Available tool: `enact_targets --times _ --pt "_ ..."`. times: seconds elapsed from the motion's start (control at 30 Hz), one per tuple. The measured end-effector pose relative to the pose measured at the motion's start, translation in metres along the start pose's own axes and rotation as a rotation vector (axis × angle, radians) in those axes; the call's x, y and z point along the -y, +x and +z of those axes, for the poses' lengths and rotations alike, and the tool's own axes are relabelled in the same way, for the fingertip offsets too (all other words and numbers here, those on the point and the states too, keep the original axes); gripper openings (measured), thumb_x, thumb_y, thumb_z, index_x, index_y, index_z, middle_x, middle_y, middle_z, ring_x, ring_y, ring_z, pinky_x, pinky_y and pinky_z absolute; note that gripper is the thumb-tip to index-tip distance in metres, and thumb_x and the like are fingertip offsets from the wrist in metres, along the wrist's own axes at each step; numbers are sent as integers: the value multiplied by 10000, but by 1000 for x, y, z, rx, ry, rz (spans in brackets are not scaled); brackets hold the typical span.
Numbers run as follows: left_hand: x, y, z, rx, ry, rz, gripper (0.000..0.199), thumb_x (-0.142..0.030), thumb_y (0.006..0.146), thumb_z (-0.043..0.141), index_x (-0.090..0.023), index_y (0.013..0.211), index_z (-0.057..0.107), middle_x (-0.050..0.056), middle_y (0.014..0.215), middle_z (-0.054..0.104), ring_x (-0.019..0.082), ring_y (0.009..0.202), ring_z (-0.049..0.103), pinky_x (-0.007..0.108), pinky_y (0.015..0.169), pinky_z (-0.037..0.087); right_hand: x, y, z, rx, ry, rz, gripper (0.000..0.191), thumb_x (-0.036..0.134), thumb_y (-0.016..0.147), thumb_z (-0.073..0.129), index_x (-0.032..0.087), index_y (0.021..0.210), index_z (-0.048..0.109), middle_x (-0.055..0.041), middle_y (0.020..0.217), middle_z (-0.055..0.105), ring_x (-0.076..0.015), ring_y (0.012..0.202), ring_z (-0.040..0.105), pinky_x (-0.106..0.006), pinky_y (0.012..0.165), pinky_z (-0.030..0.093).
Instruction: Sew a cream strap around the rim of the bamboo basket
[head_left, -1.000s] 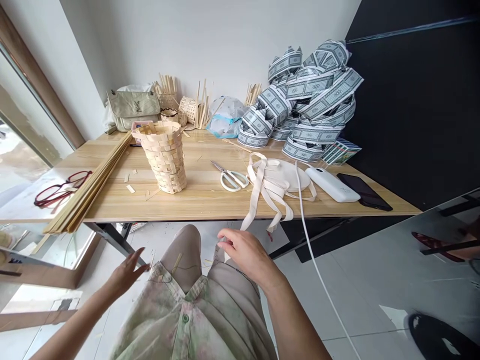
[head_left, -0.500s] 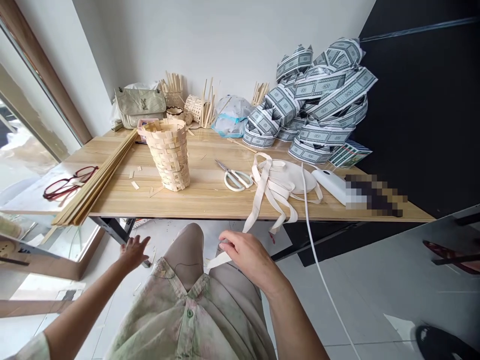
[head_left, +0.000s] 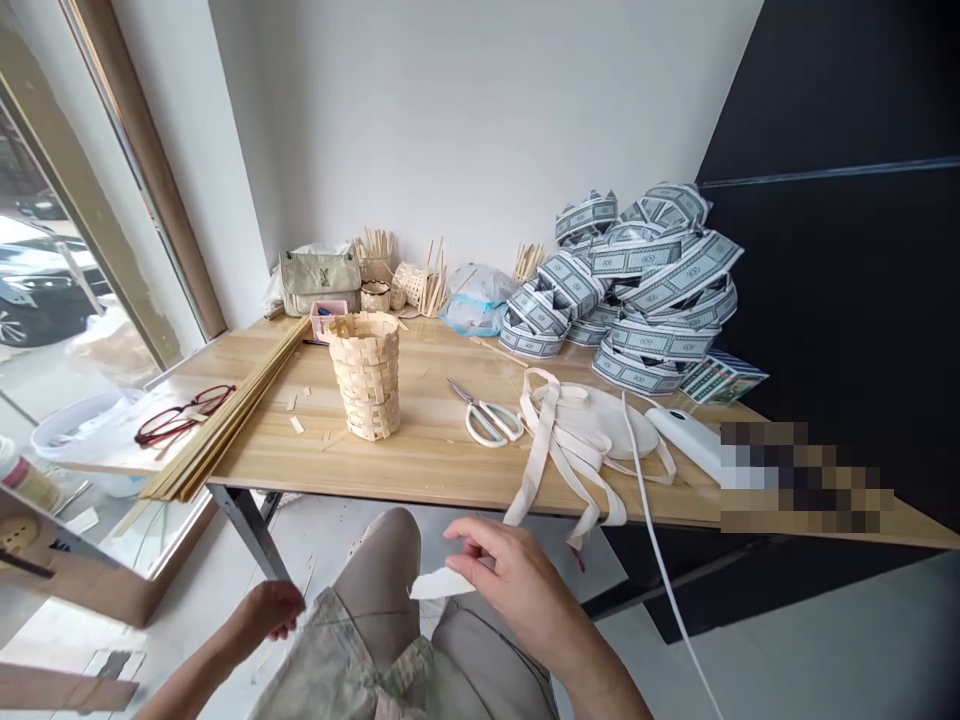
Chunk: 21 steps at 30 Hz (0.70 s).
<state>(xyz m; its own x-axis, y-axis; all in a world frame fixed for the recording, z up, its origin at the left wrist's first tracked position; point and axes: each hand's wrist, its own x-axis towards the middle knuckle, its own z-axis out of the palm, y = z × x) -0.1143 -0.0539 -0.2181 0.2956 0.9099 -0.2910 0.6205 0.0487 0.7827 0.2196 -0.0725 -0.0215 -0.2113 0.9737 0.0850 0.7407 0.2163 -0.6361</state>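
Observation:
My right hand, above my lap, pinches the loose end of a cream cloth strip. The strip runs up to a tangled heap on the table. My left hand hangs lower, left of my knee, with its fingers curled together; what they hold, if anything, is too small to make out. A thin dark thread crosses my lap between the hands. Beyond them stands a woven wood-strip basket, upright. White-handled scissors lie between the basket and the cloth heap.
At left, a bundle of thin wooden strips overhangs the table's edge beside red glasses. A tall pile of patterned bands stands back right. A white cable hangs over the front edge. A handbag sits behind.
My left hand has closed from spread fingers and sits lower in view. My right hand keeps the strip's end. The view has tilted up, showing more wall.

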Motion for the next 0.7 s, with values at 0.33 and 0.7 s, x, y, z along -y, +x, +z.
enact_targets --times 0.33,0.7 --pt "-197 -53 -19 175 -381 141 416 -546 843 471 -262 1051 693 74 980 686 244 872 618 358 853 468 44 18 -5 -481 91 -472 154 132 853 480 199 767 589 1 674 626 -127 600 591 -208 551 437" --pt "-275 -9 -38 -130 -1408 393 187 -352 761 695 -171 805 684 15 697 630 129 703 593 229 700 504 59 37 7 -331 106 -452 135 67 803 542 199 793 568 -3 764 652 -148 700 606 -228 624 420"
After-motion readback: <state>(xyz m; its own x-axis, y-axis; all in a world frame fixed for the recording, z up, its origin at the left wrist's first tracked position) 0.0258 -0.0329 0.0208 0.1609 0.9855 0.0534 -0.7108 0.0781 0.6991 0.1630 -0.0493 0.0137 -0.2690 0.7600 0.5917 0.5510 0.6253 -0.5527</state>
